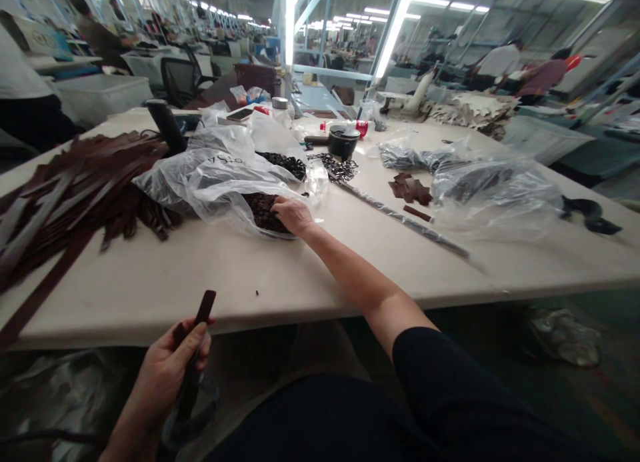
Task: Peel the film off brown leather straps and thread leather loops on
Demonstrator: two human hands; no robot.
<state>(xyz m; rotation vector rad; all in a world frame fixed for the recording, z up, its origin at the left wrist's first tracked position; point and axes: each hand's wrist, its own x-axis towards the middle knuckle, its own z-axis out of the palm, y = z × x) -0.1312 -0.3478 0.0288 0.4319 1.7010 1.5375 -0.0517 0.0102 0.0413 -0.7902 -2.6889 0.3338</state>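
Observation:
Low at the front edge of the table, my left hand (175, 355) is closed round a dark brown leather strap (205, 307); its tip sticks up past my thumb and the rest hangs down below. My right hand (294, 214) reaches out to a clear plastic bag (210, 182) filled with small dark brown pieces (263, 212). Its fingers are bent at the pieces in the bag's mouth, and I cannot make out what is between them. A heap of brown leather straps (90, 175) lies on the left of the table.
Behind the bag are a black pot (343, 142), metal hardware (336, 169) and a red-labelled bottle (350, 127). A long wrapped rod (405, 219) crosses the table's middle. To the right lie brown leather scraps (410, 189) and a plastic bag (495, 192). People work in the background.

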